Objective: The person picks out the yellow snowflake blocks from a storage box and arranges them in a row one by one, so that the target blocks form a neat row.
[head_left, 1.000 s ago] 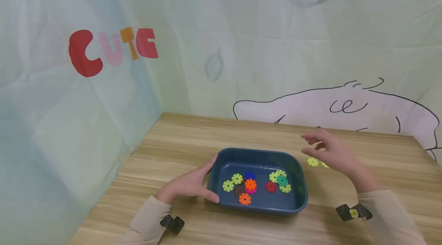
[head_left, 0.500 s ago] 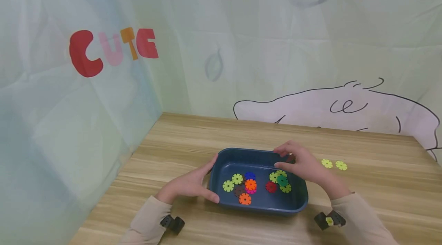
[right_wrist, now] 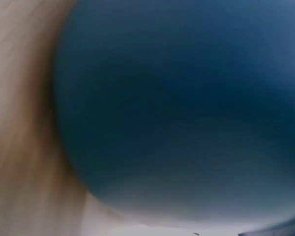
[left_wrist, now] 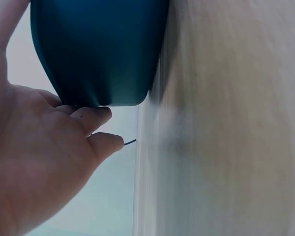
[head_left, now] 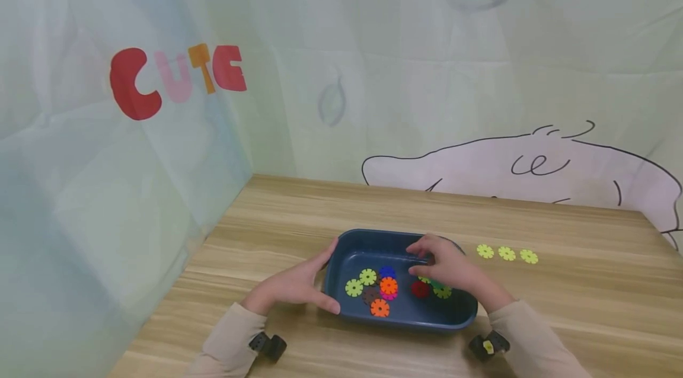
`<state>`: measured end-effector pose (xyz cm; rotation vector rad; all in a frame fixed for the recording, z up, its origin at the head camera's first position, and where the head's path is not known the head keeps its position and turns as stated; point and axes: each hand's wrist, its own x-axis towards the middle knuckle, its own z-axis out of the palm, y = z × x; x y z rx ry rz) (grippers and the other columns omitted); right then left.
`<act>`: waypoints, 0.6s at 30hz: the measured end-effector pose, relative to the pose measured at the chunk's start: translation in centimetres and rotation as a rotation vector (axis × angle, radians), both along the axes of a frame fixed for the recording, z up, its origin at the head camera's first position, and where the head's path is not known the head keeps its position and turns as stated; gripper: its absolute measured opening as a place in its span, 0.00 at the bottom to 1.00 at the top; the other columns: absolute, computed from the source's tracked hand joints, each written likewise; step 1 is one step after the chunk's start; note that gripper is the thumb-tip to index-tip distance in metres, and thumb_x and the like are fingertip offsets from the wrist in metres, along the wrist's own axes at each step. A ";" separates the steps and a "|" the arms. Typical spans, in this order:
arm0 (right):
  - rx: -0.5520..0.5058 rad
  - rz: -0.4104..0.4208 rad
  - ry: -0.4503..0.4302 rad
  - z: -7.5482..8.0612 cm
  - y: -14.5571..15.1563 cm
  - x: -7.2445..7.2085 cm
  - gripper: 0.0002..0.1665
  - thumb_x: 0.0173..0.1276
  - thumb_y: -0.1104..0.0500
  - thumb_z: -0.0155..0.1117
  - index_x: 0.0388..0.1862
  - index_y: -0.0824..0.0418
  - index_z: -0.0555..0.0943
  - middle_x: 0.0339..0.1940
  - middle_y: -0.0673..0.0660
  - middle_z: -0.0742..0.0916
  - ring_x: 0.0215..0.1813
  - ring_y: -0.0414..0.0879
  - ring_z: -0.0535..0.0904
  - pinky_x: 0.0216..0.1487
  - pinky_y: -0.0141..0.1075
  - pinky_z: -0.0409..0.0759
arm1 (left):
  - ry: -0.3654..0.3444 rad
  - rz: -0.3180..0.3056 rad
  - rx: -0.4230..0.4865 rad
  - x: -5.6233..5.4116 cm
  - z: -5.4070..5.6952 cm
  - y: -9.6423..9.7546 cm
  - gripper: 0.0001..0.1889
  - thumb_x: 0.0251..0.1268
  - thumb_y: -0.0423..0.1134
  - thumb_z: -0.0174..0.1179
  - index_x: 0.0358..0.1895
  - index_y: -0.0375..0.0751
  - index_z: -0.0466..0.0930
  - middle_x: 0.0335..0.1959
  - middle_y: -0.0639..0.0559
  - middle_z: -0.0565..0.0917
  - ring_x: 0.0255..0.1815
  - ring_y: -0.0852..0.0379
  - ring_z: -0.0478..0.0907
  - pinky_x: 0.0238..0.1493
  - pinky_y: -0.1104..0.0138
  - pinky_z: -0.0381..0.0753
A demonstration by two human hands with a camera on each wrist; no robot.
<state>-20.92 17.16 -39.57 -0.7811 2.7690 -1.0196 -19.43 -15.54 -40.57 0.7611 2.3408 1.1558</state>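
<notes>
A dark blue rectangular basin (head_left: 397, 322) holds several notched plastic discs. My left hand (head_left: 292, 284) grips its left end, the thumb at the front rim and the index finger toward the back. In the left wrist view the hand's other fingers lie against the basin's wall. Over the basin's right half, my right hand (head_left: 445, 265) has loosely bent fingers, thumb and fingertips apart, with nothing visible between them. Beneath it are a red disc (head_left: 420, 290) and a yellow-green disc (head_left: 442, 292); other discs there are partly hidden. The right wrist view shows only the basin's blurred outer wall.
In the basin's left half lie an orange disc (head_left: 380, 308), a blue disc (head_left: 387, 272), a brown disc (head_left: 370, 295) and others. Three yellow-green discs, the middle disc (head_left: 507, 253) among them, form a row on the wooden table (head_left: 299, 206). Cloth backdrops (head_left: 299, 117) border the table.
My right hand has moved left from above the yellow-green discs on the table to over the basin's right half, uncovering the row of three. The left hand has stayed at the basin.
</notes>
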 end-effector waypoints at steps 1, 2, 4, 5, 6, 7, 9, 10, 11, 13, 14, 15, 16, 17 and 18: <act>0.011 -0.003 0.003 -0.1 -0.1 0.0 0.22 0.59 0.58 0.72 0.50 0.67 0.82 0.43 0.59 0.83 0.46 0.54 0.79 0.43 0.39 0.80 | 0.000 0.001 0.000 0.0 0.0 0.0 0.66 0.46 0.51 0.76 0.78 0.42 0.30 0.78 0.40 0.35 0.78 0.43 0.37 0.75 0.47 0.45; 0.020 -0.008 0.004 -0.2 -0.1 0.0 0.21 0.59 0.58 0.72 0.49 0.67 0.82 0.43 0.58 0.84 0.45 0.53 0.79 0.43 0.40 0.80 | 0.000 0.002 0.000 0.0 0.0 0.0 0.66 0.46 0.51 0.76 0.78 0.42 0.30 0.78 0.40 0.35 0.78 0.43 0.37 0.75 0.47 0.45; 0.036 -0.019 -0.001 -0.4 -0.3 0.0 0.21 0.58 0.58 0.73 0.48 0.67 0.82 0.42 0.57 0.84 0.45 0.52 0.79 0.44 0.41 0.80 | 0.000 0.004 0.000 0.0 0.0 0.0 0.66 0.46 0.51 0.76 0.78 0.42 0.30 0.78 0.40 0.35 0.78 0.43 0.37 0.75 0.47 0.45; 0.045 -0.024 -0.006 -0.4 -0.4 0.0 0.21 0.58 0.58 0.73 0.48 0.67 0.83 0.42 0.57 0.84 0.45 0.52 0.79 0.45 0.42 0.80 | -0.001 0.003 0.000 0.0 -0.1 0.0 0.66 0.46 0.51 0.76 0.78 0.41 0.30 0.78 0.41 0.35 0.78 0.43 0.37 0.75 0.47 0.45; 0.051 -0.031 -0.016 -0.4 -0.4 0.0 0.21 0.57 0.58 0.73 0.48 0.67 0.83 0.41 0.56 0.84 0.45 0.51 0.79 0.45 0.43 0.80 | -0.001 0.002 0.000 0.0 -0.1 0.0 0.66 0.46 0.51 0.75 0.77 0.41 0.30 0.78 0.41 0.35 0.78 0.43 0.37 0.74 0.47 0.45; 0.057 -0.038 -0.026 -0.4 -0.5 0.0 0.21 0.57 0.57 0.73 0.48 0.66 0.83 0.41 0.56 0.84 0.44 0.50 0.78 0.45 0.43 0.80 | -0.003 0.001 0.001 0.0 -0.1 0.0 0.66 0.46 0.51 0.75 0.77 0.41 0.30 0.78 0.41 0.35 0.78 0.43 0.37 0.74 0.47 0.45; 0.066 -0.046 -0.045 -0.4 -0.6 0.0 0.21 0.57 0.58 0.73 0.48 0.67 0.83 0.41 0.55 0.83 0.44 0.50 0.78 0.46 0.44 0.80 | -0.003 -0.001 0.003 0.0 -0.2 0.0 0.66 0.46 0.51 0.75 0.77 0.41 0.30 0.78 0.40 0.35 0.78 0.43 0.37 0.74 0.47 0.45; 0.070 -0.050 -0.054 -0.4 -0.7 0.0 0.21 0.57 0.58 0.74 0.48 0.67 0.83 0.41 0.55 0.83 0.44 0.49 0.78 0.46 0.45 0.80 | -0.003 -0.003 0.003 0.0 -0.2 0.0 0.66 0.46 0.52 0.75 0.77 0.41 0.30 0.78 0.40 0.35 0.78 0.43 0.37 0.74 0.46 0.46; 0.074 -0.054 -0.063 -0.4 -0.7 0.0 0.21 0.57 0.58 0.74 0.48 0.67 0.83 0.41 0.55 0.83 0.44 0.49 0.78 0.46 0.45 0.80 | -0.003 -0.004 0.004 0.0 -0.2 0.0 0.66 0.47 0.52 0.75 0.77 0.41 0.30 0.78 0.40 0.35 0.78 0.43 0.37 0.74 0.46 0.46; 0.084 -0.060 -0.079 -0.4 -0.7 0.0 0.21 0.56 0.58 0.74 0.48 0.67 0.83 0.42 0.56 0.84 0.44 0.49 0.78 0.47 0.45 0.80 | -0.003 -0.005 0.006 -0.1 -0.2 0.0 0.66 0.47 0.52 0.75 0.77 0.42 0.29 0.78 0.40 0.35 0.78 0.43 0.37 0.74 0.47 0.46; 0.089 -0.065 -0.088 -0.4 -0.8 0.0 0.21 0.56 0.59 0.74 0.48 0.67 0.83 0.42 0.56 0.84 0.44 0.49 0.78 0.47 0.45 0.80 | -0.003 -0.006 0.007 -0.1 -0.1 0.0 0.66 0.47 0.52 0.75 0.77 0.42 0.29 0.78 0.40 0.35 0.78 0.43 0.37 0.74 0.47 0.46; 0.094 -0.069 -0.098 -0.5 -0.8 0.0 0.21 0.56 0.59 0.74 0.48 0.67 0.83 0.42 0.56 0.84 0.44 0.49 0.78 0.46 0.45 0.80 | -0.002 -0.006 0.007 -0.1 -0.1 0.0 0.66 0.47 0.52 0.75 0.77 0.42 0.29 0.78 0.40 0.35 0.78 0.43 0.37 0.74 0.47 0.46; 0.097 -0.074 -0.108 -0.5 -0.8 0.0 0.21 0.56 0.59 0.74 0.48 0.67 0.83 0.42 0.57 0.84 0.44 0.49 0.78 0.46 0.45 0.80 | -0.001 -0.007 0.007 -0.1 -0.1 0.0 0.66 0.47 0.52 0.75 0.77 0.42 0.29 0.78 0.40 0.35 0.78 0.43 0.37 0.74 0.47 0.46; 0.103 -0.078 -0.116 -0.5 -0.8 -0.1 0.21 0.56 0.59 0.74 0.47 0.67 0.83 0.42 0.57 0.84 0.44 0.49 0.78 0.46 0.45 0.81 | -0.001 -0.006 0.007 0.0 0.0 0.0 0.66 0.46 0.52 0.75 0.77 0.41 0.29 0.78 0.40 0.35 0.78 0.43 0.37 0.74 0.47 0.46; 0.106 -0.083 -0.126 -0.5 -0.9 0.0 0.21 0.55 0.60 0.74 0.47 0.67 0.83 0.42 0.57 0.84 0.44 0.49 0.78 0.46 0.45 0.81 | 0.001 -0.006 0.007 0.0 0.0 0.0 0.66 0.46 0.52 0.75 0.77 0.41 0.30 0.78 0.40 0.35 0.78 0.43 0.37 0.74 0.47 0.46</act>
